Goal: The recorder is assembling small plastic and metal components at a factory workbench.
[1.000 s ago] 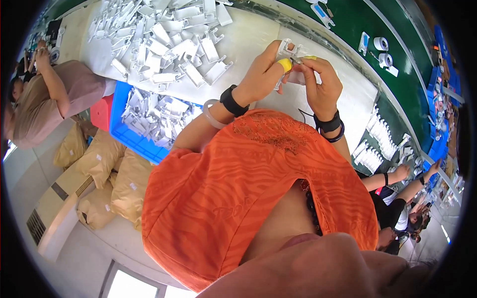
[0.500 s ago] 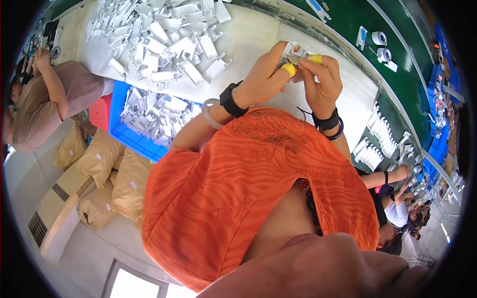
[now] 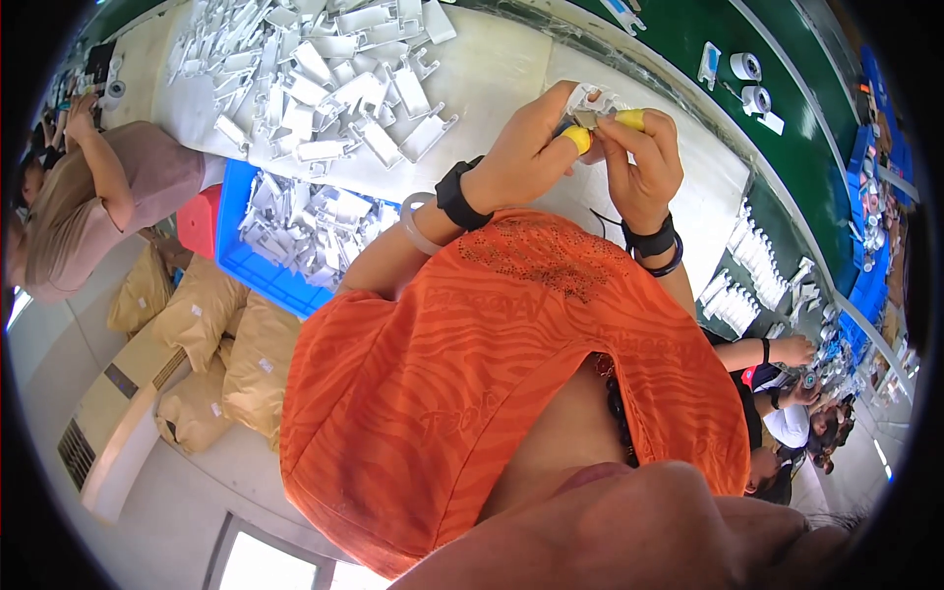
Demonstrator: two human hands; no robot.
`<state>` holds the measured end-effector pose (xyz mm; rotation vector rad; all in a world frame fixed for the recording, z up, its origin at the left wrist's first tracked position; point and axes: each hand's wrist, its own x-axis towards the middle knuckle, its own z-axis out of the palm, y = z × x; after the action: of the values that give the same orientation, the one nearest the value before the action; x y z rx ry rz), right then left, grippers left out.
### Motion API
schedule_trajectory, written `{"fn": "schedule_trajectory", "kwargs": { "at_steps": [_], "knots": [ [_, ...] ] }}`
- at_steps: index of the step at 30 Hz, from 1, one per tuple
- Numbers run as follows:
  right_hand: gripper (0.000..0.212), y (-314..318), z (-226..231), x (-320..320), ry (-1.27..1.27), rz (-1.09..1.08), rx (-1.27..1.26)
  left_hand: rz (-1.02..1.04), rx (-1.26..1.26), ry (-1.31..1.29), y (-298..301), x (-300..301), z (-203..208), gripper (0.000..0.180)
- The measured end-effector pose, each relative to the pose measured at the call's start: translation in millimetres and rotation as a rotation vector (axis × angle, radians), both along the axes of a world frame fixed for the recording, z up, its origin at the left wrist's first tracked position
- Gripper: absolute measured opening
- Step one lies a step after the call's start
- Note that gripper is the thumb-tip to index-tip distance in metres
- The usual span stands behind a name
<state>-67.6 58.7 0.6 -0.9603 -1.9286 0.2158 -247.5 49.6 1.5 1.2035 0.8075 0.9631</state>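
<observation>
Over the pale worktable, my left hand [image 3: 526,162] grips a small white plastic part [image 3: 592,98], its thumb wearing a yellow finger cover. My right hand [image 3: 644,177] meets it from the other side, thumb and fingers pinched close together at the part's lower edge. A yellow cover also sits on a fingertip of that hand. A small greyish-tan piece [image 3: 584,119] shows between the two hands, against the white part. Whether the right fingers hold this piece or only press on it is hidden by the fingers themselves.
White plastic parts [image 3: 334,88] lie heaped on the table at the far left. More fill a blue bin [image 3: 275,280] beside my left arm. Rows of white parts [image 3: 757,258] stand at the right, near a green belt [image 3: 678,44] carrying rolls. Other people work at both sides.
Both hands stay together at the white part; my right hand has shifted slightly to the right. Items on the green belt have moved slightly left and up.
</observation>
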Motion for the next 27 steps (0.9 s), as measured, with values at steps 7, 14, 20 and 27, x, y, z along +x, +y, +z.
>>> {"fn": "schedule_trajectory", "kwargs": {
  "at_steps": [7,14,20,27],
  "knots": [
    [0.031,1.3,1.7,-0.2,-0.015,0.017,0.005,-0.003,-0.015,-0.004,-1.7,-1.1,3.0,0.044],
    [0.031,-0.1,-0.6,-2.7,-0.054,-0.023,0.024,0.006,0.071,0.054,-1.3,-3.3,1.1,0.041],
    [0.031,-0.8,3.2,-3.5,-0.074,-0.022,-0.001,0.031,0.117,-0.07,-1.0,-2.1,-2.4,0.038],
    [0.029,0.5,2.3,0.9,-0.094,0.001,-0.02,0.026,0.113,-0.022,-2.4,0.6,-5.8,0.041]
  ]
}}
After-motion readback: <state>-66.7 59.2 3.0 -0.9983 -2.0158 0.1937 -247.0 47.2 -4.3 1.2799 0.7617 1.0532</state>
